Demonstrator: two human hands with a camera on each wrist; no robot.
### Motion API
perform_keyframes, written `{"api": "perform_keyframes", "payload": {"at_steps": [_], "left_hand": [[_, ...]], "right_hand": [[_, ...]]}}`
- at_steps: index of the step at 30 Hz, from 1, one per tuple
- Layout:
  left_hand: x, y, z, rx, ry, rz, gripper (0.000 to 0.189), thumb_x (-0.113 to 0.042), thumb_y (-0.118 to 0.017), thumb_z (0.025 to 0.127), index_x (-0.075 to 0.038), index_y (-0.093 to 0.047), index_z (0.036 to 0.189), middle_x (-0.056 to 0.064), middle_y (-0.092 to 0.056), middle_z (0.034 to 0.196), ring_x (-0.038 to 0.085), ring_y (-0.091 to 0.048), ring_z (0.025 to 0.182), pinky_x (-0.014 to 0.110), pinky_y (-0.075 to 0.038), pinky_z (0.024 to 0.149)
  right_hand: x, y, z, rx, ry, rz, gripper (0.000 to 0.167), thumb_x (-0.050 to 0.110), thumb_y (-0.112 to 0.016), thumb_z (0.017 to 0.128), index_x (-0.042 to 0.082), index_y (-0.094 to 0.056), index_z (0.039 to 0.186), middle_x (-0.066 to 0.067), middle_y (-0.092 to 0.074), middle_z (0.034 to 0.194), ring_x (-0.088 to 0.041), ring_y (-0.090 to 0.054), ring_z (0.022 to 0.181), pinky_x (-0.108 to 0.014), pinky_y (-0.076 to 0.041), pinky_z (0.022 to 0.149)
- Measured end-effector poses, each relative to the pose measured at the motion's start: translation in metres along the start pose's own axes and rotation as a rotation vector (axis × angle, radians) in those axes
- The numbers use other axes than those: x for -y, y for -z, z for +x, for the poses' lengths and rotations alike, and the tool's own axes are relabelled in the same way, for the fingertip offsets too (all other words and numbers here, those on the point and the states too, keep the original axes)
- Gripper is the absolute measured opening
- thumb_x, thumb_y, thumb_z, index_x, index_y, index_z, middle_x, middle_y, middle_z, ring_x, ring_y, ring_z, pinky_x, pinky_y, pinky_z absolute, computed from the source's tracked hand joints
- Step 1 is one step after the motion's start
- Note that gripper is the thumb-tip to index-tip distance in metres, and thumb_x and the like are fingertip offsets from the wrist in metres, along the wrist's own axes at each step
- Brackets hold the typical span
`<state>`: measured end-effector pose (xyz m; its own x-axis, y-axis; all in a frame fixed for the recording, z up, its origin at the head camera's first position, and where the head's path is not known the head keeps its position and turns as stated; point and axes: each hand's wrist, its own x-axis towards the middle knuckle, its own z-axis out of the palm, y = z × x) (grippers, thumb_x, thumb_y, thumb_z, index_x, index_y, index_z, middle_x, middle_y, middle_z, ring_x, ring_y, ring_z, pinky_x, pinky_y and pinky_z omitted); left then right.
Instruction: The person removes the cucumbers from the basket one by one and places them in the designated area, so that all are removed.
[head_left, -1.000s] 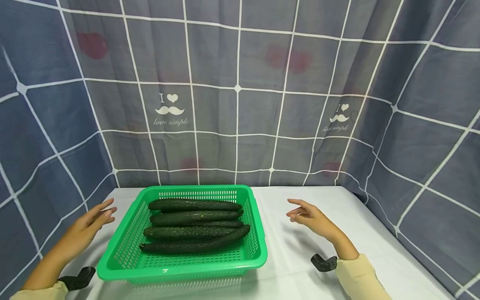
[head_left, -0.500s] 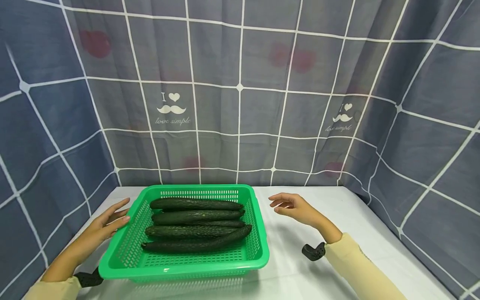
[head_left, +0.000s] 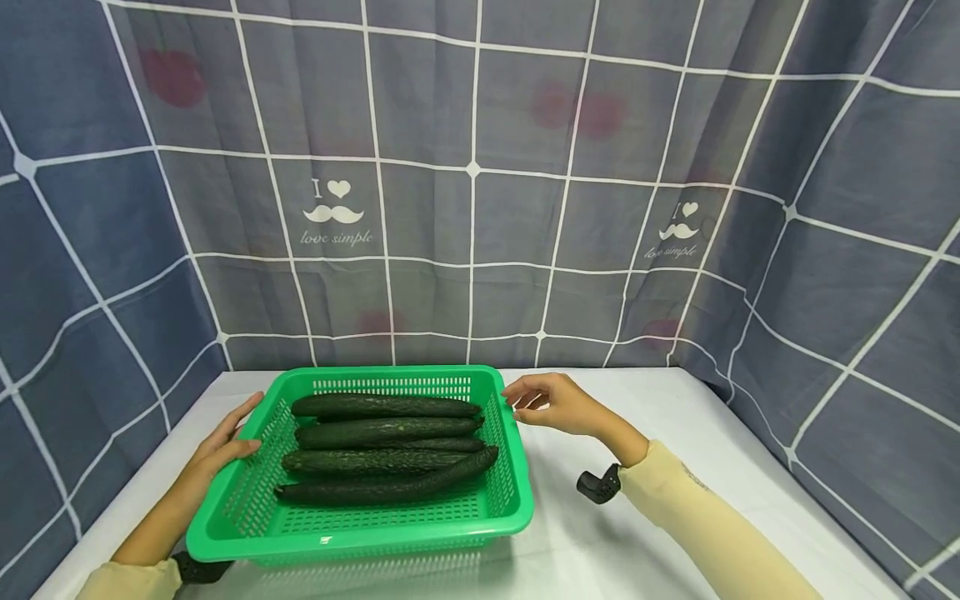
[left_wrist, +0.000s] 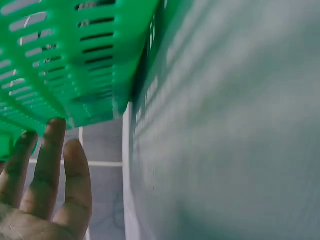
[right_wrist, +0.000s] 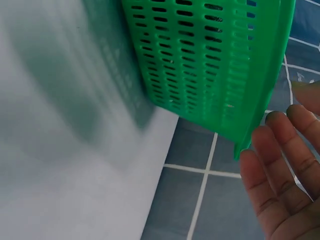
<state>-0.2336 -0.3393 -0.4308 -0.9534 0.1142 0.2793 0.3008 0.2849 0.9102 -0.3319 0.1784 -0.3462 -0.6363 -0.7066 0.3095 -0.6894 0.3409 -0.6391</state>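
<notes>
A green plastic basket point(head_left: 360, 543) with slotted walls holds several dark green cucumbers point(head_left: 390, 430), laid side by side across it. The front cucumber point(head_left: 375, 493) bends up at its right end. My left hand point(head_left: 210, 457) is at the basket's left side, thumb over the rim and fingers along the outside. In the left wrist view its fingers point(left_wrist: 44, 165) reach out nearly straight to the slotted wall point(left_wrist: 122, 40). At the right rim is my right hand point(head_left: 561, 405), fingers slightly bent. The right wrist view shows its fingertips point(right_wrist: 262, 136) right beside the rim, not wrapped round it.
The basket stands on a table with a white cover point(head_left: 600, 533). Grey-blue checked curtains point(head_left: 420, 208) hang behind the table and along both sides. Each wrist wears a black device point(head_left: 598, 485).
Both hands have moved inward to the basket. My left hand came right to the left rim, and my right hand came left to the right rim. The basket and cucumbers stayed in place.
</notes>
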Motion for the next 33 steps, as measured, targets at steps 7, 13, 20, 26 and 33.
{"api": "perform_keyframes", "payload": {"at_steps": [7,13,20,26,33], "left_hand": [[0.001,0.000,0.000,-0.008,-0.032,-0.002,0.077,-0.009,-0.043,0.109,-0.041,-0.016,0.174,-0.036,-0.020,0.153,0.069,0.013,0.151,0.091,-0.001,0.108],[0.003,0.000,0.000,-0.002,-0.032,0.016,0.078,-0.009,-0.043,0.109,-0.046,-0.017,0.173,-0.037,-0.018,0.154,0.070,0.012,0.151,0.068,-0.021,0.118],[0.000,-0.001,-0.002,0.004,0.002,0.049,0.077,-0.012,-0.043,0.110,-0.046,-0.013,0.173,-0.031,-0.013,0.158,0.071,0.007,0.151,0.065,-0.027,0.114],[-0.002,-0.001,-0.001,0.008,0.029,0.043,0.079,-0.013,-0.044,0.109,-0.042,-0.010,0.175,-0.025,-0.011,0.163,0.071,0.010,0.151,0.087,-0.014,0.105],[-0.002,-0.002,0.000,0.002,0.017,0.044,0.079,-0.013,-0.044,0.109,-0.043,-0.012,0.174,-0.005,-0.002,0.176,0.072,0.008,0.151,0.086,-0.015,0.105]], "right_hand": [[0.014,0.003,0.022,0.082,0.002,-0.084,0.024,0.002,-0.076,0.097,-0.005,-0.077,0.121,-0.015,-0.078,0.113,-0.015,-0.075,0.092,-0.032,-0.062,0.084],[0.023,0.004,0.047,0.184,-0.032,-0.103,0.026,0.002,-0.076,0.098,-0.003,-0.077,0.123,-0.019,-0.076,0.122,-0.017,-0.077,0.097,-0.029,-0.061,0.089],[0.030,0.004,0.073,0.305,-0.088,-0.157,0.035,0.009,-0.076,0.099,-0.004,-0.074,0.131,-0.019,-0.074,0.132,-0.025,-0.076,0.110,-0.029,-0.060,0.090],[0.029,0.001,0.096,0.367,-0.119,-0.204,0.037,0.010,-0.074,0.100,-0.005,-0.072,0.134,-0.019,-0.074,0.130,-0.024,-0.072,0.119,-0.032,-0.058,0.097],[0.034,-0.014,0.122,0.370,-0.173,-0.211,0.038,0.009,-0.071,0.103,-0.001,-0.070,0.140,-0.015,-0.071,0.137,-0.030,-0.066,0.130,-0.034,-0.055,0.104]]}}
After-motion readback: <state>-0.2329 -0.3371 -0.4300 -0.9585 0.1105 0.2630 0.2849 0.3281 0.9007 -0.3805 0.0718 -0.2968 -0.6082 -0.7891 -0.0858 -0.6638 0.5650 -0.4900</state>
